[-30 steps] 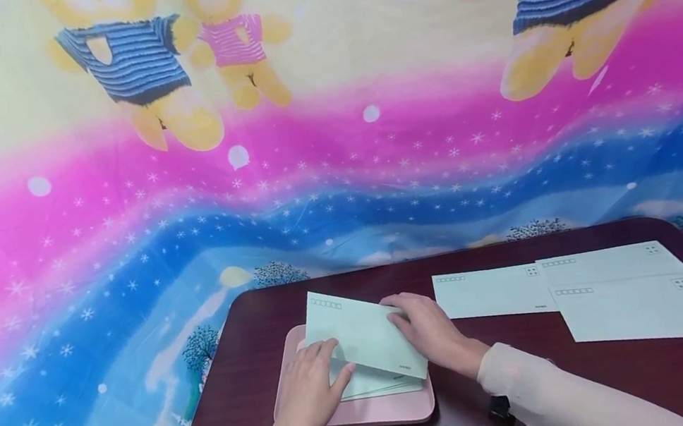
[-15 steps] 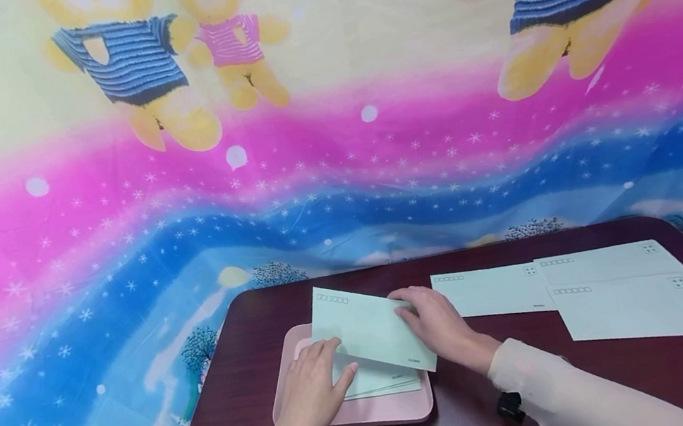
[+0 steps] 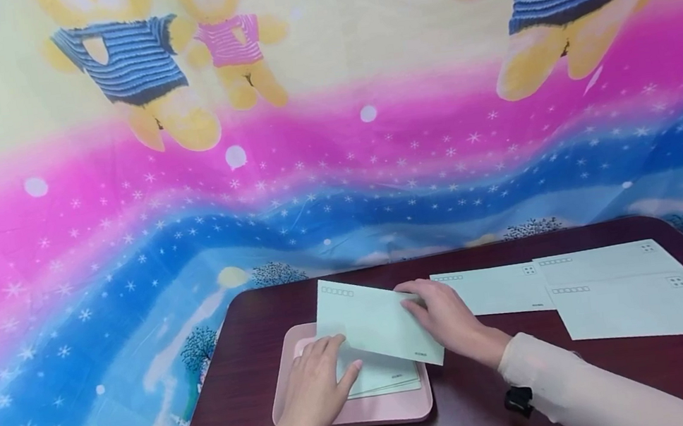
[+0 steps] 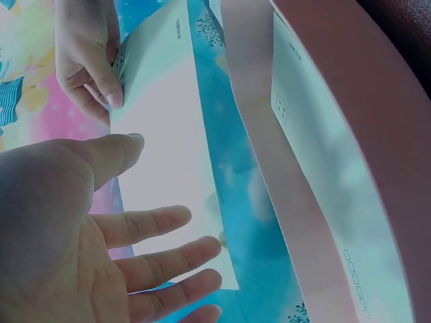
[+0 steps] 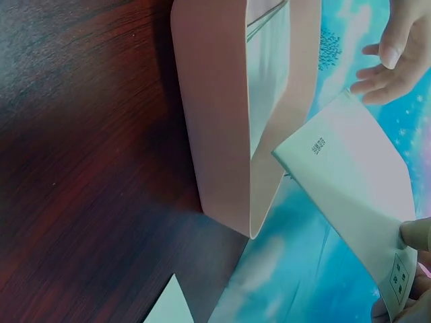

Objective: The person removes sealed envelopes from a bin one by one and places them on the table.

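In the head view, a pale green envelope (image 3: 374, 326) is held tilted above a pink tray (image 3: 398, 412). My right hand (image 3: 447, 317) pinches it by its right end, with the thumb on the printed face (image 5: 363, 182) in the right wrist view. My left hand (image 3: 312, 391) hovers over the tray's left side beside the envelope. Its fingers (image 4: 158, 266) are spread and relaxed in the left wrist view and hold nothing. Inside the tray lie more envelopes (image 3: 377, 375), partly hidden by the held one and by my left hand.
To the right on the dark red table (image 3: 504, 392) lie three envelopes: one at the left (image 3: 486, 295), one at the back (image 3: 616, 261) and one in front (image 3: 641, 311), edges overlapping. A printed bear curtain (image 3: 332, 136) hangs behind the table.
My right hand has drawn the envelope up and to the right, away from my left hand. More of the envelopes in the tray shows. My left hand has hardly moved.
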`<state>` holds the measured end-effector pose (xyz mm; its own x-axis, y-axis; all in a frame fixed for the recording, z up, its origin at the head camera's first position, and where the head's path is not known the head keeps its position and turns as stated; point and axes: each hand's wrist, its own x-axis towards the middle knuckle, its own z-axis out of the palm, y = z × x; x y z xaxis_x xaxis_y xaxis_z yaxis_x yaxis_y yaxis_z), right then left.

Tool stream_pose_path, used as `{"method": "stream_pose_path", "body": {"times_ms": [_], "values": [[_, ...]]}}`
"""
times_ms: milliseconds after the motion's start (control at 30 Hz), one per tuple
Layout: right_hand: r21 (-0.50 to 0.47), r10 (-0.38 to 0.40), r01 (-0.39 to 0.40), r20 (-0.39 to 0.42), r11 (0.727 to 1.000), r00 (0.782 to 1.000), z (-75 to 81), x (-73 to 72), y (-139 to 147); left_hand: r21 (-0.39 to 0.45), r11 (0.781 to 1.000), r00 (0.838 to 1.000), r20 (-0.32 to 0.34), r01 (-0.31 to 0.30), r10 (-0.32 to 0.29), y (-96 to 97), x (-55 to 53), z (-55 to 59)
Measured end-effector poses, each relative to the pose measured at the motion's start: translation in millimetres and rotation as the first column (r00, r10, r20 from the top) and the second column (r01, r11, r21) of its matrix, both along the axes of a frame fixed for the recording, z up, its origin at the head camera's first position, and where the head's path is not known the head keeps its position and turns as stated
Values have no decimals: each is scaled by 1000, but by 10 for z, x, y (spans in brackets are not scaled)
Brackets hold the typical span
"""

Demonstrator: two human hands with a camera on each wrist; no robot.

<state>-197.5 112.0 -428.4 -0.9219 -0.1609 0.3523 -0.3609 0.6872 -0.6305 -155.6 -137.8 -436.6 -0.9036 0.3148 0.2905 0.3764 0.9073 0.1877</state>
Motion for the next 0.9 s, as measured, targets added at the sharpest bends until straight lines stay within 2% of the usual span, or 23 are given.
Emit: {"method": "stream_pose_path", "body": {"times_ms": [267, 467, 900], "values": [[-22, 7, -8, -41, 1000, 999, -41, 3, 159, -5, 1000, 1000, -7, 12, -12, 22, -24, 18], [-29, 31, -32, -28, 999, 999, -68, 15, 251, -4, 1000, 1000, -1, 14, -14, 39, -20, 30], [-65, 15, -17, -27, 998, 1000, -79, 47, 405, 2, 1000, 1000, 19, 8, -8, 73, 0, 44]]}}
